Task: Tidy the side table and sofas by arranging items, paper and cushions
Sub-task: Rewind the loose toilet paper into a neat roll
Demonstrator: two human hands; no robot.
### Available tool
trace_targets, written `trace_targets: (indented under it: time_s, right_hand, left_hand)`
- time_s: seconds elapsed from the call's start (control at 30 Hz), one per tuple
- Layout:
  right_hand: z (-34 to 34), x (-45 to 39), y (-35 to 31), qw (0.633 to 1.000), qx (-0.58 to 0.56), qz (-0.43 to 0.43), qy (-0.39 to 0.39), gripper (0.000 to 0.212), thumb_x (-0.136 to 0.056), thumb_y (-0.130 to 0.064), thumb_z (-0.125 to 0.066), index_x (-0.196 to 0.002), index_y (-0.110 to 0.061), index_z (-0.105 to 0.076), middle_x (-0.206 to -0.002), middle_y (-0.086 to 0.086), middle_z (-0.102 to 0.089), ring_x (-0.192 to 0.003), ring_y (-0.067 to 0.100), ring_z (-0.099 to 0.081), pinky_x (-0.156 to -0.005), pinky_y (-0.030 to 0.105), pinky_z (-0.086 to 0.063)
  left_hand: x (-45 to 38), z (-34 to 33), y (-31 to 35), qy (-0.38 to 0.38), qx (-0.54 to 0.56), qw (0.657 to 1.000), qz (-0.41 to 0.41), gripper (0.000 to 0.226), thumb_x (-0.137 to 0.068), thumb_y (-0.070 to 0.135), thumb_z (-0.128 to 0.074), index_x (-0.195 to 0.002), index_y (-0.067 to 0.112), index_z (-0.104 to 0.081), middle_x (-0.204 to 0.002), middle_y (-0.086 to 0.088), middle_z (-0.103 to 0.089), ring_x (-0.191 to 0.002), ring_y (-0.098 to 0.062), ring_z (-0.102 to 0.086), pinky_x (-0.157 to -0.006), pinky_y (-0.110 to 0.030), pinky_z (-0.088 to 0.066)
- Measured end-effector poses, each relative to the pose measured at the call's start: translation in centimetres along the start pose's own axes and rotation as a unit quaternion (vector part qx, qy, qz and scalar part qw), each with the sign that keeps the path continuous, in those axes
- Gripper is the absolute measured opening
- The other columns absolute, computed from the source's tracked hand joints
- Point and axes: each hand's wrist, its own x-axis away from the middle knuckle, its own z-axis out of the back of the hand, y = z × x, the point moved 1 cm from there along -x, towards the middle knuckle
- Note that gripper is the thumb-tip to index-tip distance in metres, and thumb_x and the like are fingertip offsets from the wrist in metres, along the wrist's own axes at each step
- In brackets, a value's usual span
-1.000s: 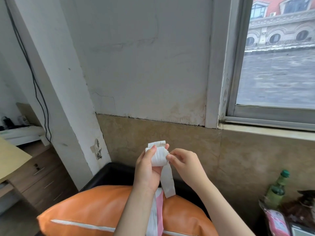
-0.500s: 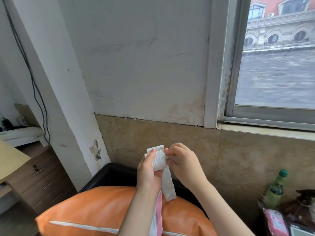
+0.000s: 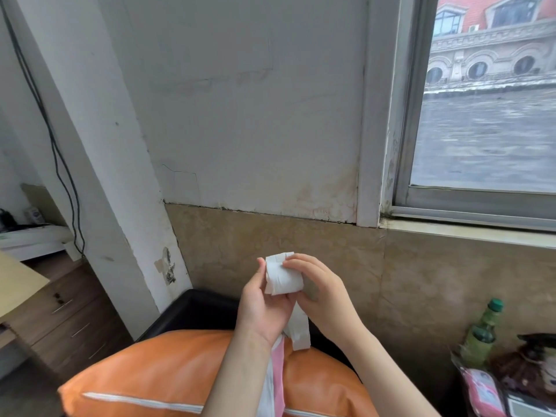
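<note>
A small roll of white tissue paper [image 3: 282,277] is held up in front of the wall, above an orange cushion [image 3: 168,377]. My left hand [image 3: 264,308] grips the roll from the left and below, thumb up along its side. My right hand [image 3: 319,290] curls over the roll's right side, fingers on its top edge. A loose strip of the paper [image 3: 299,332] hangs down between my wrists. A pink and white bag [image 3: 275,383] hangs under my left wrist. The cushion lies on a black sofa [image 3: 192,311].
At the right, a green bottle [image 3: 481,335], a pink packet [image 3: 484,392] and dark items crowd a side table. Wooden drawers [image 3: 60,320] and a white shelf [image 3: 33,239] stand at the left behind a wall pillar. A window is at upper right.
My right hand has moved from pinching the strip at the roll's side to covering the roll's right side. The roll looks thicker and the hanging strip shorter.
</note>
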Motion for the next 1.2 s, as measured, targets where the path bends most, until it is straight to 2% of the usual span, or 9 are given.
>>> trace_targets:
  time_s: [0.1, 0.23, 0.37, 0.47, 0.53, 0.63, 0.77, 1.0, 1.2]
  right_hand:
    - [0.1, -0.1, 0.0, 0.999, 0.017, 0.019, 0.027, 0.06, -0.063, 0.011, -0.061, -0.11, -0.026, -0.06, -0.12, -0.026, -0.05, -0.116, -0.008, -0.047, -0.097, 0.019, -0.039]
    - [-0.2, -0.3, 0.2, 0.993, 0.095, 0.049, 0.048, 0.072, -0.055, 0.012, -0.069, -0.111, -0.032, -0.054, -0.117, -0.026, -0.048, -0.118, -0.016, -0.037, -0.099, 0.015, -0.026]
    - [-0.3, -0.5, 0.0, 0.993, 0.105, 0.052, 0.014, 0.066, -0.058, -0.005, -0.074, -0.114, -0.031, -0.052, -0.116, -0.021, -0.05, -0.116, -0.001, -0.044, -0.099, 0.01, -0.018]
    - [-0.3, -0.6, -0.3, 0.995, 0.09, 0.038, -0.009, 0.061, -0.06, -0.017, -0.074, -0.115, -0.033, -0.051, -0.116, -0.02, -0.052, -0.114, -0.001, -0.045, -0.1, 0.01, -0.017]
    - [-0.2, -0.5, -0.1, 0.994, 0.092, 0.044, -0.027, 0.057, -0.065, -0.016, -0.074, -0.115, -0.032, -0.052, -0.115, -0.02, -0.054, -0.114, -0.001, -0.046, -0.1, 0.013, -0.018]
    - [0.2, -0.2, 0.0, 0.992, 0.097, 0.044, -0.063, 0.049, -0.074, -0.013, -0.071, -0.116, -0.028, -0.052, -0.113, -0.015, -0.058, -0.11, -0.007, -0.043, -0.098, 0.018, -0.022]
    - [0.6, 0.1, -0.7, 0.992, 0.063, 0.013, -0.108, 0.031, -0.085, -0.014, -0.062, -0.115, -0.016, -0.052, -0.102, -0.018, -0.048, -0.098, -0.019, -0.035, -0.092, 0.019, -0.026]
    - [0.7, -0.4, -1.2, 0.987, 0.043, -0.017, -0.156, 0.029, -0.087, -0.02, -0.049, -0.114, -0.016, -0.058, -0.103, -0.021, -0.048, -0.096, 0.014, -0.052, -0.087, 0.026, -0.038]
    - [1.2, -0.3, -1.3, 0.988, 0.035, -0.057, -0.14, 0.023, -0.093, -0.014, -0.05, -0.114, -0.016, -0.058, -0.078, -0.035, -0.051, -0.08, -0.013, -0.046, -0.076, 0.01, -0.029]
  left_hand:
    - [-0.1, 0.0, 0.1, -0.033, -0.01, 0.999, 0.0, 0.041, -0.074, 0.035, -0.065, -0.08, -0.005, -0.075, -0.09, -0.019, -0.067, -0.077, -0.025, -0.069, -0.071, -0.031, -0.058]
    - [-0.5, 0.0, 0.3, -0.085, -0.003, 0.996, -0.001, 0.069, -0.028, 0.023, -0.098, -0.085, -0.007, -0.073, -0.09, -0.02, -0.068, -0.079, -0.027, -0.071, -0.069, -0.033, -0.059]
    - [-0.9, 0.3, -0.1, -0.089, -0.051, 0.994, -0.026, 0.075, -0.021, 0.033, -0.098, -0.083, -0.001, -0.075, -0.089, -0.016, -0.069, -0.081, -0.024, -0.071, -0.073, -0.031, -0.058]
    - [-0.6, 0.4, -0.3, -0.061, -0.072, 0.995, -0.036, 0.068, -0.032, 0.046, -0.094, -0.082, 0.002, -0.077, -0.091, -0.014, -0.07, -0.083, -0.023, -0.07, -0.079, -0.03, -0.056]
    - [0.0, 0.1, 0.1, -0.023, -0.08, 0.996, -0.033, 0.053, -0.066, 0.051, -0.073, -0.082, 0.0, -0.077, -0.093, -0.017, -0.069, -0.084, -0.025, -0.069, -0.085, -0.034, -0.051]
    - [0.3, 0.0, 1.1, -0.002, -0.11, 0.994, -0.01, 0.044, -0.096, 0.03, -0.045, -0.09, -0.005, -0.071, -0.085, -0.02, -0.07, -0.078, -0.028, -0.069, -0.078, -0.036, -0.049]
    - [0.2, -0.3, 2.1, 0.035, -0.175, 0.984, 0.026, 0.03, -0.095, 0.007, -0.036, -0.097, -0.008, -0.062, -0.074, -0.017, -0.068, -0.064, -0.022, -0.068, -0.057, -0.03, -0.054]
    - [0.2, -0.1, 1.9, 0.067, -0.185, 0.98, 0.039, 0.03, -0.096, 0.0, -0.034, -0.089, -0.006, -0.063, -0.068, -0.015, -0.066, -0.056, -0.021, -0.065, -0.046, -0.023, -0.052]
    - [0.4, -0.3, 1.6, 0.043, -0.225, 0.972, 0.056, 0.033, -0.094, 0.007, -0.039, -0.08, -0.004, -0.067, -0.075, -0.018, -0.065, -0.061, -0.022, -0.065, -0.059, -0.03, -0.054]
